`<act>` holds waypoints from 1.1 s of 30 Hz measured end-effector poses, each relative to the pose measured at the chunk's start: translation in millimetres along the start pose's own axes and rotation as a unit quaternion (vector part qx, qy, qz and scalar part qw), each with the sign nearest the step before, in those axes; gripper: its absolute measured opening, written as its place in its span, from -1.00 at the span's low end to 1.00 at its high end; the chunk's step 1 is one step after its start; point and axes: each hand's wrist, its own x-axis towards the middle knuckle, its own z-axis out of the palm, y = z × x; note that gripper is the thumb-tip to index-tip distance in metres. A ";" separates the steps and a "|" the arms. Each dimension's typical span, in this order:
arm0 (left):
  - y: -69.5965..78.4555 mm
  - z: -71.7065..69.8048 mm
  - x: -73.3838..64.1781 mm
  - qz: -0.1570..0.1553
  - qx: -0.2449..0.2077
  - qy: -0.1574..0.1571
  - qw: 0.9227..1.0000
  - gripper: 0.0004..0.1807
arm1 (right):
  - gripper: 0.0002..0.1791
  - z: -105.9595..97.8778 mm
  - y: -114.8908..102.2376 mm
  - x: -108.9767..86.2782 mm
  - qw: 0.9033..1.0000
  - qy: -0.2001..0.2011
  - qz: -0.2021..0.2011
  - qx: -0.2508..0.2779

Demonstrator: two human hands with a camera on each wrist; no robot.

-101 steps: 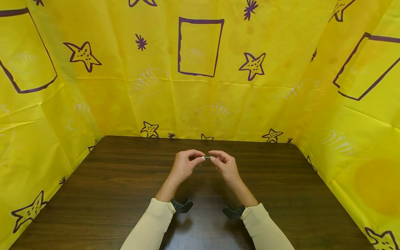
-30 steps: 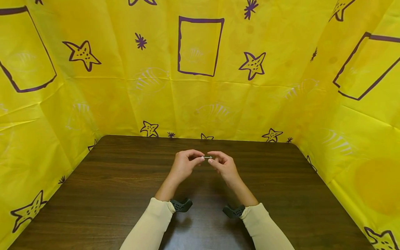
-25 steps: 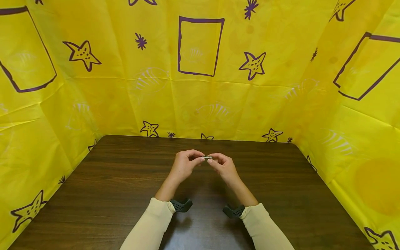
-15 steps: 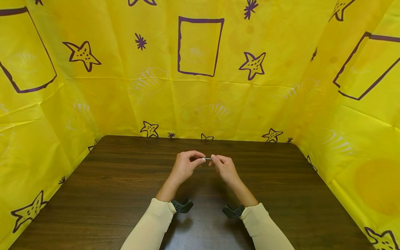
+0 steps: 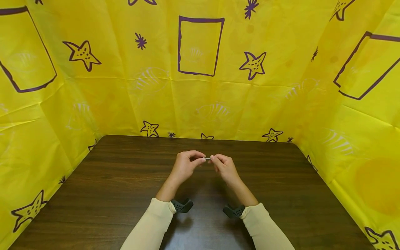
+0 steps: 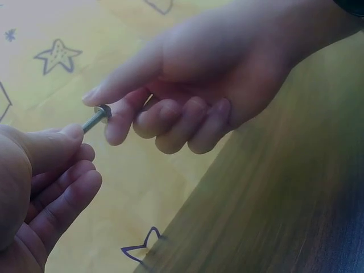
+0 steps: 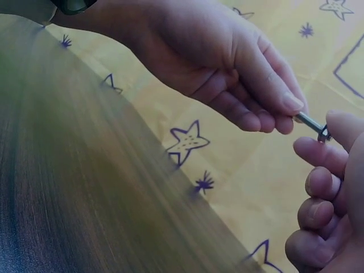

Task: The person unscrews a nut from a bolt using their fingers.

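Observation:
A small metal bolt [image 5: 208, 158] lies nearly level between both hands, above the far half of the table. My left hand [image 5: 184, 167] pinches one end of it between thumb and index finger, hiding that tip. Bare shank [image 7: 310, 121] shows between the two hands. At the other end sits a wider nut [image 6: 103, 111], which my right hand [image 5: 226, 169] pinches between thumb and index finger. In the left wrist view the right hand's other fingers [image 6: 190, 128] are curled loosely beneath.
A dark wood-grain table [image 5: 118, 194] spreads under both forearms. Yellow cloth [image 5: 200, 93] printed with purple starfish and frames rises behind it and at both sides. Each wrist wears a dark camera band [image 5: 182, 205].
The left hand keeps its grip on the bolt almost unmoved. The right thumb and index finger shift back and forth at the nut, uncovering it a second ago and covering it again now.

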 end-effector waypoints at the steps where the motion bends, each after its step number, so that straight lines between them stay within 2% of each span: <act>1: -0.2 -0.1 0.1 0.000 -0.002 0.000 1.000 -0.89 | -0.71 -0.2 0.5 0.2 1.000 0.000 -0.001 0.008; 8: -3.3 -0.6 0.0 -0.002 -0.011 0.003 1.000 -0.91 | -0.80 0.2 -0.3 -1.6 0.999 0.003 0.001 0.039; 14: -2.7 -1.5 -0.1 -0.004 -0.014 0.006 1.000 -0.92 | -0.80 0.0 -0.9 -2.7 0.999 -0.002 -0.018 0.051; 22: -1.9 -1.7 -0.1 0.005 0.003 0.009 1.000 -0.91 | -0.77 -1.5 1.8 -1.2 0.997 -0.013 -0.049 0.058; 27: -2.3 -1.8 0.5 0.010 -0.002 0.008 1.000 -0.89 | -0.65 -1.3 2.4 0.5 0.997 -0.013 -0.060 0.040; 30: -2.4 -1.9 0.7 0.014 -0.002 0.009 1.000 -0.89 | -0.61 -0.9 2.6 1.0 0.998 -0.014 -0.053 0.024; 33: -1.7 -1.6 0.7 0.017 0.001 0.012 1.000 -0.89 | -0.71 -0.8 2.3 0.5 0.999 -0.009 -0.028 0.022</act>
